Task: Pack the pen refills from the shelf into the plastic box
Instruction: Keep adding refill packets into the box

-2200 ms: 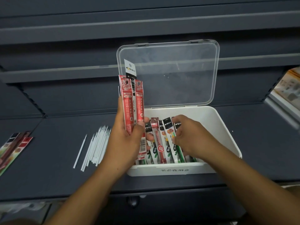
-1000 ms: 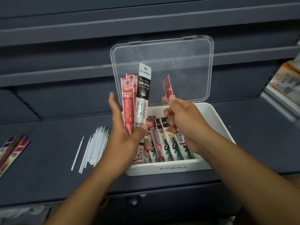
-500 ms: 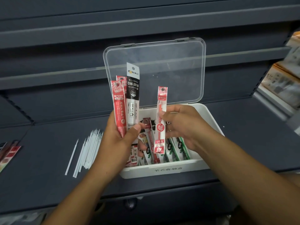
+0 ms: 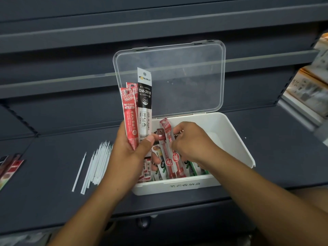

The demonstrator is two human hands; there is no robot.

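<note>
- While your left hand point(image 4: 131, 153) grips the upright bundle of red sleeved refill packets point(image 4: 130, 118) and the taller black-and-white refill packet point(image 4: 145, 103), thumb pressed across their fronts, hold that bundle clear of the row below.
- Your right hand point(image 4: 191, 141) pinches one slim red-and-clear refill packet point(image 4: 165, 126) with curled fingers. Its lower end is already down among the packets standing in the white plastic box point(image 4: 230, 139), which sits at the front edge of the dark grey shelf point(image 4: 44, 201).
- Slide this packet in flat against its neighbours, printed face towards you, so that the row stays tight on the box's left side and the bare right side is left for more.
- Let go only once the foot is seated; a soft sleeve will probably buckle if pushed from the top.
- Mind the clear hinged lid point(image 4: 177, 77) standing open behind: a knock could drop it onto your fingers.
- Loose thin white refill tubes point(image 4: 95, 166) lie left of the box, and more flat red packets point(image 4: 8, 169) wait at the shelf's left edge.
</note>
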